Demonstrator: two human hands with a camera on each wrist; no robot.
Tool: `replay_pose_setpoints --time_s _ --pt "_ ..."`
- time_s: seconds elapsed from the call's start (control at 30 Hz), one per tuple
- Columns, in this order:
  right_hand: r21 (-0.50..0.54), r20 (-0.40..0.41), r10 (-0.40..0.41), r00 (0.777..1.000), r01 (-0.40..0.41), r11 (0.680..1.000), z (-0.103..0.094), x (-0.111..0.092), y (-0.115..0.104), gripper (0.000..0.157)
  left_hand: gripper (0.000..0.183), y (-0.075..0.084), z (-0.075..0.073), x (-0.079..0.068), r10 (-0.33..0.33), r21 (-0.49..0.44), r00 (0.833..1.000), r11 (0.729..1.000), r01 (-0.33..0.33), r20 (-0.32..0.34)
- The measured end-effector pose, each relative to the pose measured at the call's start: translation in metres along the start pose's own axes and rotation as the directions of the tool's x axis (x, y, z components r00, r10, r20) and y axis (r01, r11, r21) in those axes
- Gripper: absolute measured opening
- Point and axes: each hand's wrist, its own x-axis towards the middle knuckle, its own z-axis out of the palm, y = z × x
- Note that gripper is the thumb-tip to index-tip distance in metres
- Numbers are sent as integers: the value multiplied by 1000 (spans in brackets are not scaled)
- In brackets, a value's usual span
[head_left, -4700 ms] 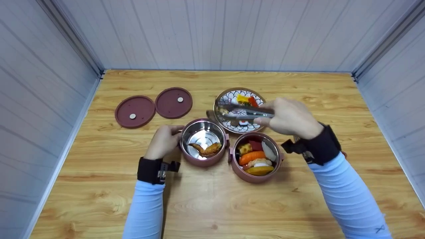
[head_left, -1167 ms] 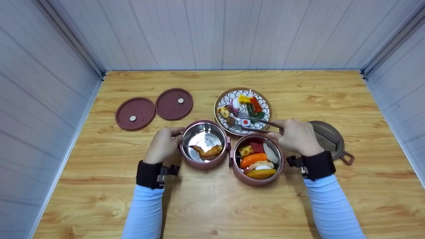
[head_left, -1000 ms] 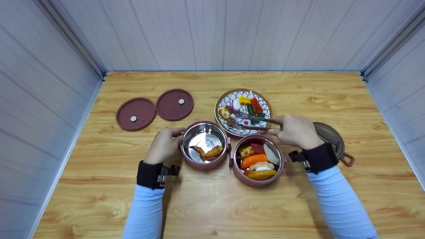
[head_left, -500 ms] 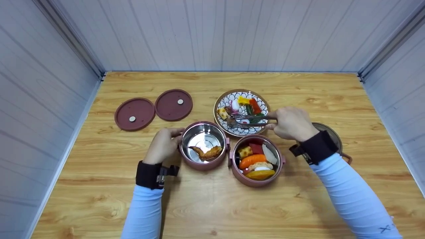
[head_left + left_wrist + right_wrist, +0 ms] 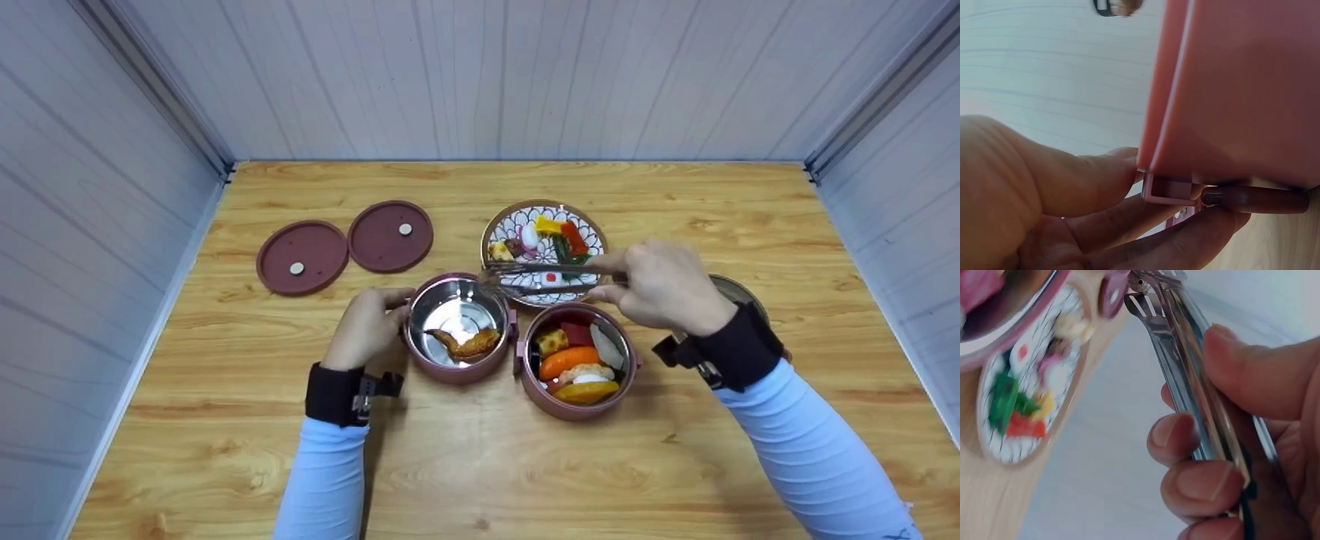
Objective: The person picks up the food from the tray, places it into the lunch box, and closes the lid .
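My left hand (image 5: 365,326) grips the side tab of the left pink pot (image 5: 460,373), thumb at the rim and fingers beneath in the left wrist view. Inside the steel-lined pot lies a toy fried shrimp-like piece (image 5: 469,345). My right hand (image 5: 664,289) squeezes metal tongs (image 5: 1185,377) with fork-like tips. Between those tips is a small round brown food piece (image 5: 1126,7), at the far right rim of the left pot in the head view. Under the tongs is a patterned plate (image 5: 506,225) with toy foods, including a red-centred white piece (image 5: 551,277).
A second pink pot (image 5: 577,411), packed with toy food such as an orange sausage shape (image 5: 568,363), stands right beside the first. Two maroon lids (image 5: 322,251) (image 5: 390,247) lie at the back left. A round brown lid (image 5: 739,296) is partly hidden behind the right wrist.
The tongs came down onto the plate, closed on the brown piece there, and moved left with it to the left pot's rim. My left hand has stayed on the pot.
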Motion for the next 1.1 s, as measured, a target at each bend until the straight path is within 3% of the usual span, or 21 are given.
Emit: replay_pose_setpoints --time_s 0.4,0.73,0.93,1.1 --pt "-41 173 -148 974 157 987 25 19 -42 40 31 -2 0 1 26 0 1000 1000 -26 2" --pt "-87 249 -149 957 176 981 43 33 -56 38 33 1 0 0 -11 -14 1000 1000 11 16" --pt "-83 268 -138 954 166 983 36 33 -52 43 33 0 -1 1 -16 -14 1000 1000 16 15" --pt "27 228 -96 969 92 995 13 29 -39 47 32 -2 0 0 8 -8 1000 1000 -8 0"
